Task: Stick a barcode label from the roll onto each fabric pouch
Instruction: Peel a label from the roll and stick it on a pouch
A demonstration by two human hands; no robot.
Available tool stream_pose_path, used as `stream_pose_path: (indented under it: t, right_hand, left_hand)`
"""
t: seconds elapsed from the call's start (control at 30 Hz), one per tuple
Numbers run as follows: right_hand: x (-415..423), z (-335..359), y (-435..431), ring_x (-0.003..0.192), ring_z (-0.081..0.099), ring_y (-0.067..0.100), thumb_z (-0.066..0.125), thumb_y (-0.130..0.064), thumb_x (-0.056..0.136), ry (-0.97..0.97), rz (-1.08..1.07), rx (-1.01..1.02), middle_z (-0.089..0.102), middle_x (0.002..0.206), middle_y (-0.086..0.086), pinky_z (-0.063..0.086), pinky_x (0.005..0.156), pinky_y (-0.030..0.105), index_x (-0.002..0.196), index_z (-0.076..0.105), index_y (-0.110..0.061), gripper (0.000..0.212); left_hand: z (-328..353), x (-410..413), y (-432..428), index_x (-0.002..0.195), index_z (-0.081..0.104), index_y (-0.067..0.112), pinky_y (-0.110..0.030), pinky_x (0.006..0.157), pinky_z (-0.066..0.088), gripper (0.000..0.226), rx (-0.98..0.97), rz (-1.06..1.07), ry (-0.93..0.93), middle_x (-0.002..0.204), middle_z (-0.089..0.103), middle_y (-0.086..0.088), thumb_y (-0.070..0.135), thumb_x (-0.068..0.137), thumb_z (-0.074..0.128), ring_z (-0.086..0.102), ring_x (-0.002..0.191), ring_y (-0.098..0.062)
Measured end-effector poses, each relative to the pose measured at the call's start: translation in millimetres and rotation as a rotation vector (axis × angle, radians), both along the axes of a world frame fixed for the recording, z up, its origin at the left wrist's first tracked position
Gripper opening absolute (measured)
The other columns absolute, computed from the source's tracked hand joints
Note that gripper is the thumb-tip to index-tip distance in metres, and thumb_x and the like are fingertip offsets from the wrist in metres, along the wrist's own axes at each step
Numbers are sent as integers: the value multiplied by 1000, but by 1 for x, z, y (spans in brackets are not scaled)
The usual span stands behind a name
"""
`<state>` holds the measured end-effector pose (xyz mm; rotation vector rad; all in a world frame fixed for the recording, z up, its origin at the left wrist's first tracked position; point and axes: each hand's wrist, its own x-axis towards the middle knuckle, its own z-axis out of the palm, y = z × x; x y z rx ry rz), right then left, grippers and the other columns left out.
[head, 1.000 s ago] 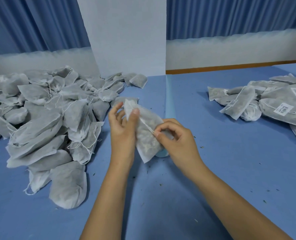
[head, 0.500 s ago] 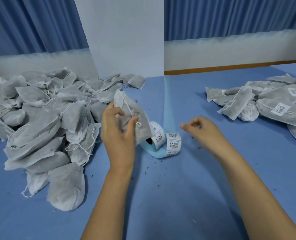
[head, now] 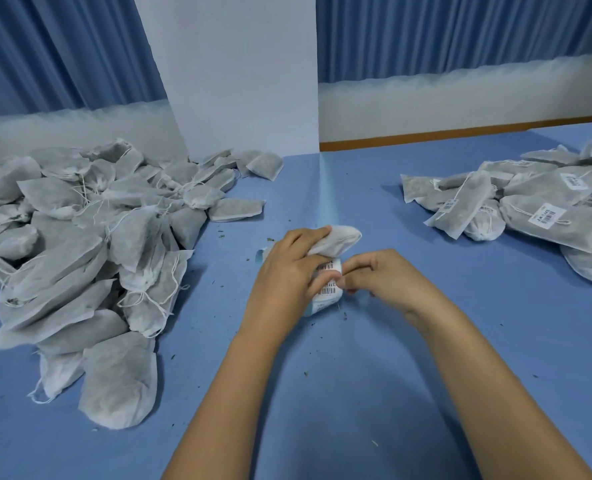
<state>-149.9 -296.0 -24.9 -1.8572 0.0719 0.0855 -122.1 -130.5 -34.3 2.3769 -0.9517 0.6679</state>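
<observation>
My left hand grips a grey fabric pouch and lies over the label roll on the blue table. The pouch pokes out beyond my fingers, pointing right. White barcode labels show on the roll between my two hands. My right hand has its fingers curled and pinches at a label on the roll's right side. Most of the roll is hidden under my left hand.
A big heap of unlabelled grey pouches with loose strings fills the left. A pile of labelled pouches lies at the far right. The roll's blue backing strip runs away toward a white panel. Small crumbs dot the cloth.
My left hand has come down with the pouch onto the roll. My right hand, held apart half a second ago, has moved left to the roll and now pinches a label.
</observation>
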Motion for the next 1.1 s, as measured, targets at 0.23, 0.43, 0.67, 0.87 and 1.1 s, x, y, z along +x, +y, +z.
stream_pose_path:
  t: [0.23,0.43,0.67,0.87,1.1]
  right_hand:
    - [2,-2,2,58,57,0,57,-6,86,79,127,-53,68,70,-8,39,55,11,102,66,-22,24]
    - [2,-6,6,62,49,13,53,-11,94,-21,63,-39,61,73,6,38,69,26,95,69,-5,17]
    - [6,-10,10,66,42,21,51,0,88,-109,145,-89,48,67,13,34,68,31,85,68,-13,21]
    - [10,-12,9,66,40,23,54,-1,87,-173,162,-107,47,66,13,33,70,35,75,69,-25,30]
    - [6,-11,2,68,45,20,58,-3,87,-101,163,-108,61,71,13,35,73,33,84,71,-16,18]
  left_hand:
    - [-2,1,3,111,72,4,-41,97,46,32,-18,20,57,130,61,-5,10,80,77,52,120,-27]
    - [-2,3,5,112,72,3,-43,97,46,33,-59,45,48,125,63,-6,9,80,77,54,118,-29]
    - [-6,5,4,90,75,0,-25,97,36,11,-72,46,74,118,67,-8,5,80,76,55,114,-27]
    - [-7,5,6,89,76,1,-22,95,36,7,-64,32,30,113,68,-8,2,83,72,57,111,-26]
    - [-3,0,11,87,74,-2,-17,84,39,8,-370,232,-36,106,67,-10,-1,87,67,56,99,-22]
